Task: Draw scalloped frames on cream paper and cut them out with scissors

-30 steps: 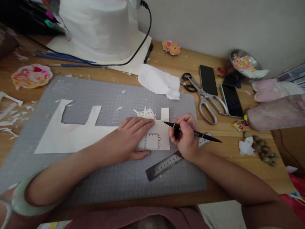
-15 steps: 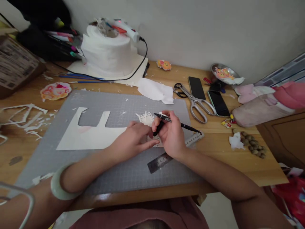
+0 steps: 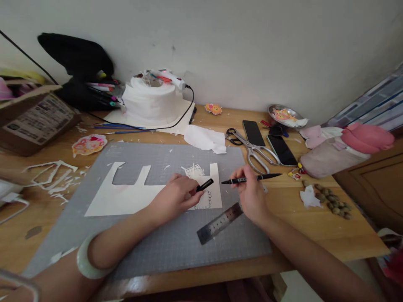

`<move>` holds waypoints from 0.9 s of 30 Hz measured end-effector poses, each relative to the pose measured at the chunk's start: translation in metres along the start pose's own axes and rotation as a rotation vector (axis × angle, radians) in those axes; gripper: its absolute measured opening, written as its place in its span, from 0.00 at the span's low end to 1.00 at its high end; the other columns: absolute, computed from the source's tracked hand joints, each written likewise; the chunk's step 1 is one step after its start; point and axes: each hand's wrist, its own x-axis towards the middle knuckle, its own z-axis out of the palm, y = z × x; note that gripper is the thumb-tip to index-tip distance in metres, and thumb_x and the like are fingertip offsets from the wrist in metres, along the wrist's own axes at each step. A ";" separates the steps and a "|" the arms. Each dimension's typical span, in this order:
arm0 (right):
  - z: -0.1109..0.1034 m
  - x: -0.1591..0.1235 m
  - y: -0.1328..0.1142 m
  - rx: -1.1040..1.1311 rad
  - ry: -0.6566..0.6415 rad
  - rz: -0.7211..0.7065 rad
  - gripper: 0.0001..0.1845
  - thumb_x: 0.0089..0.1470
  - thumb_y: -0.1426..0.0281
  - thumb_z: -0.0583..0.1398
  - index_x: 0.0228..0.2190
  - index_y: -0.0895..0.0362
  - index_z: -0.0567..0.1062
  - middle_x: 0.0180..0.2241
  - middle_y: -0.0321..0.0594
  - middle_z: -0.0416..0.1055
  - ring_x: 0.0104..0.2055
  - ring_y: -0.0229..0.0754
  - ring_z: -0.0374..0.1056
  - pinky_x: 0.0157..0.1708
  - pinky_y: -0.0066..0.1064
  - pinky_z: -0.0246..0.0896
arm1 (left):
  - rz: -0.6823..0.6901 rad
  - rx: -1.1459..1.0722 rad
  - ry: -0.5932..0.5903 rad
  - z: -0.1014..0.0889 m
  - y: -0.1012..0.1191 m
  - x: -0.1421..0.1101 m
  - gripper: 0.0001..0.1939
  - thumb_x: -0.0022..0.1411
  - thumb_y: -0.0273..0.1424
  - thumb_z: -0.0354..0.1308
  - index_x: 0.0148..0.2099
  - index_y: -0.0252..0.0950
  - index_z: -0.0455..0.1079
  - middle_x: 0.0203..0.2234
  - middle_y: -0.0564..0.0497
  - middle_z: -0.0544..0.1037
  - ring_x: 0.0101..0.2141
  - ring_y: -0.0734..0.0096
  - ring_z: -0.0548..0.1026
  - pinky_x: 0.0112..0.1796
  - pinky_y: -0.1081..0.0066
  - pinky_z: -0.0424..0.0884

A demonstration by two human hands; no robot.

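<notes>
My left hand (image 3: 176, 193) pinches a black pen cap (image 3: 205, 185) above the right part of a cut white sheet of paper (image 3: 126, 199). A scalloped square outline drawn in black shows on the sheet, partly covered by that hand. In my right hand (image 3: 250, 191) is a thin black marker pen (image 3: 242, 180), its uncapped tip pointing left toward the cap, with a gap between them. Under the right hand lies a metal ruler (image 3: 217, 223), set aslant on the grey cutting mat (image 3: 151, 245). Just above the left hand is a small cut-out with a drawn border (image 3: 194, 170).
Metal scissors (image 3: 250, 150) and two phones (image 3: 253, 133) lie at the back right, near a steel bowl (image 3: 288, 116). A big white roll (image 3: 151, 100) stands at the back with a corded device on it. Paper scraps (image 3: 52, 178) and a cardboard box (image 3: 37, 121) are at left.
My left hand has lifted off the paper and now holds the pen cap, which was in my right hand. The right hand has drawn away rightward with the marker pen. The view has tilted up.
</notes>
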 end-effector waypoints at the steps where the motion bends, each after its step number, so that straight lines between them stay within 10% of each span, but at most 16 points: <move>1: -0.004 -0.002 0.002 -0.023 0.014 0.019 0.21 0.55 0.52 0.54 0.21 0.54 0.64 0.19 0.32 0.64 0.22 0.36 0.60 0.26 0.28 0.56 | 0.012 0.006 -0.011 0.001 0.000 0.000 0.14 0.65 0.35 0.47 0.27 0.36 0.63 0.21 0.53 0.71 0.26 0.68 0.69 0.36 0.66 0.60; 18: -0.016 0.006 -0.010 -0.119 -0.200 0.123 0.19 0.50 0.52 0.60 0.24 0.56 0.68 0.17 0.30 0.63 0.18 0.33 0.55 0.19 0.25 0.51 | 0.065 0.090 -0.063 -0.003 0.000 -0.001 0.14 0.68 0.35 0.44 0.31 0.36 0.64 0.24 0.52 0.71 0.28 0.68 0.69 0.35 0.67 0.59; 27: -0.032 0.010 -0.028 -1.255 -0.052 -0.614 0.09 0.56 0.74 0.56 0.36 0.55 0.76 0.45 0.48 0.70 0.48 0.53 0.61 0.47 0.45 0.49 | 0.081 0.055 -0.034 -0.008 0.005 -0.001 0.15 0.66 0.33 0.47 0.26 0.37 0.61 0.21 0.55 0.70 0.24 0.71 0.67 0.31 0.69 0.60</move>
